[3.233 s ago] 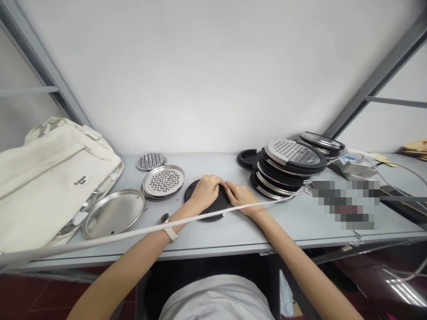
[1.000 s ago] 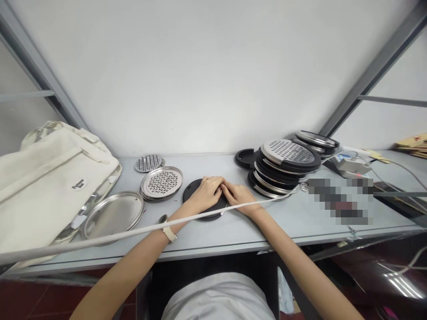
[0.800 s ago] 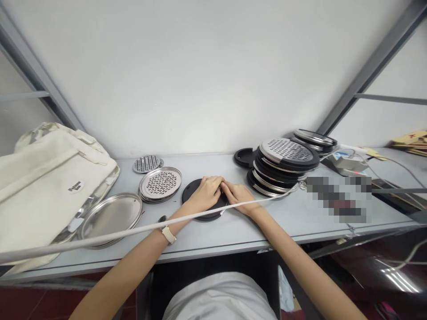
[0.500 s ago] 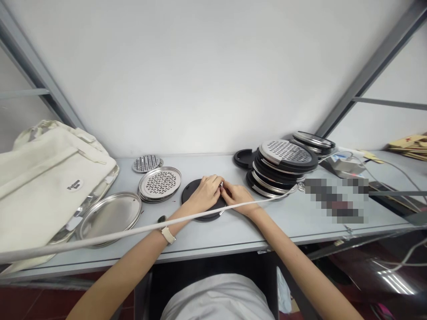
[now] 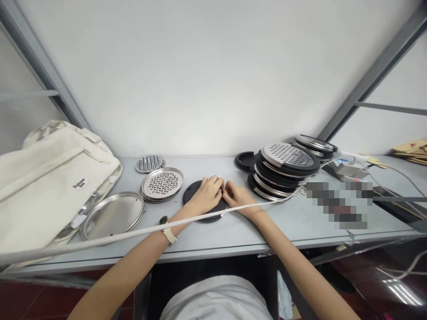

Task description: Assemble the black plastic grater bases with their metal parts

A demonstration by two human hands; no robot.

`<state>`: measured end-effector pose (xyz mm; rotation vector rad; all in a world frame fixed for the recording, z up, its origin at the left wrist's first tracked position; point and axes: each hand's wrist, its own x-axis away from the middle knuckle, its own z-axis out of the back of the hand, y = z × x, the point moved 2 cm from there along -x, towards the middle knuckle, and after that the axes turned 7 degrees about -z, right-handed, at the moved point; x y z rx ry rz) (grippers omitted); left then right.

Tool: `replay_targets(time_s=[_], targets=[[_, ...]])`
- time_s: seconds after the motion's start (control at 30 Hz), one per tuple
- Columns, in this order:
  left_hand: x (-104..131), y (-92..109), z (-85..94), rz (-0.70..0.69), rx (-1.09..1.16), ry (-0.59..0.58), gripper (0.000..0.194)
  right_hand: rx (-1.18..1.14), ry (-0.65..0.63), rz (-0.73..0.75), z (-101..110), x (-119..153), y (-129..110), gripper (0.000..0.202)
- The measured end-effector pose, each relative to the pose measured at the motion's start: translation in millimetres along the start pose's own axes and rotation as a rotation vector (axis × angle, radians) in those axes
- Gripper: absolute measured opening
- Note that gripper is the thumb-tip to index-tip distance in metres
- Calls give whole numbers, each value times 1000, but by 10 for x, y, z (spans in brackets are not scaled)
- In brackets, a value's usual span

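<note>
A black round disc (image 5: 192,192) lies flat on the table in front of me, partly covered by my hands. My left hand (image 5: 210,194) rests across it, with fingers bent down over its right side. Close against those fingertips, my right hand (image 5: 239,200) is curled at the disc's right edge, thumb and fingers pinched together. Something small and dark shows between the fingertips, too small to name. A thin bright metal edge peeks out under the right hand. To the left sit round perforated grater plates (image 5: 163,184) in a stack.
Plain steel discs (image 5: 115,215) lie at left beside a cream bag (image 5: 43,191). On the right stands a tall stack of black-rimmed grater discs (image 5: 283,173), with a black ring (image 5: 246,160) behind it. A white cable (image 5: 140,230) crosses in front of my forearms.
The view has shifted slightly, so the table's things appear a little lower and to the right. My hands stay at the disc's right edge, with small finger movements only.
</note>
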<state>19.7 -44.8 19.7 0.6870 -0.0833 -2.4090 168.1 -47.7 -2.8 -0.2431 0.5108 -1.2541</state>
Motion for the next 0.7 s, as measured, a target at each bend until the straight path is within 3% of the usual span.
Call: replay_targets(time_s=[0.3,0.43,0.57,0.7], targets=[[2,-26,-48,0,-49,20,13,-180,1,-17,5,-31,1,13],[3,-17,-34,-8,-83,21,13,-195,31,-21,58,96,-42,14],[7,-9,-21,-16,-93,27,14,-279,80,-39,230,562,41,17],[20,-9,-28,-26,-92,28,14,-379,245,-197,617,1261,479,11]])
